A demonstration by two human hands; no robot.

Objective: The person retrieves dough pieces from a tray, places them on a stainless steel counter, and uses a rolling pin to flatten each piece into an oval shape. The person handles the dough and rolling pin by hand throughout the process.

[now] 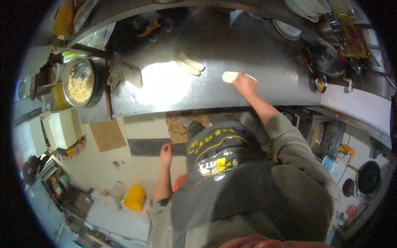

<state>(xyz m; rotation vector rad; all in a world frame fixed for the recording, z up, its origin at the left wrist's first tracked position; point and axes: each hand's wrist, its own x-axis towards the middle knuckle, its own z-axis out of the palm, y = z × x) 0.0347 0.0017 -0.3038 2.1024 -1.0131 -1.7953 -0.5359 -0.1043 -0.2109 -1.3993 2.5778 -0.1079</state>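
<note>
My right hand (244,84) grips a pale, long piece of food (229,77) from above, low over or on the stainless steel worktop (279,88). Its two ends stick out on either side of my fingers; what food it is, I cannot tell. To the left, two similar pale long pieces (189,65) lie side by side on the metal, beside a bright patch of glare. My left hand (166,152) hangs low, away from the worktop and above the floor. Its fingers are curled in, and nothing shows in them.
A crumpled grey cloth (126,75) lies at the worktop's left end. Beyond it stands a metal bowl (78,81) with pale diced food. A small bowl (320,83) and a pot lid (328,60) are at the right. Stacked plates (287,29) stand at the back right.
</note>
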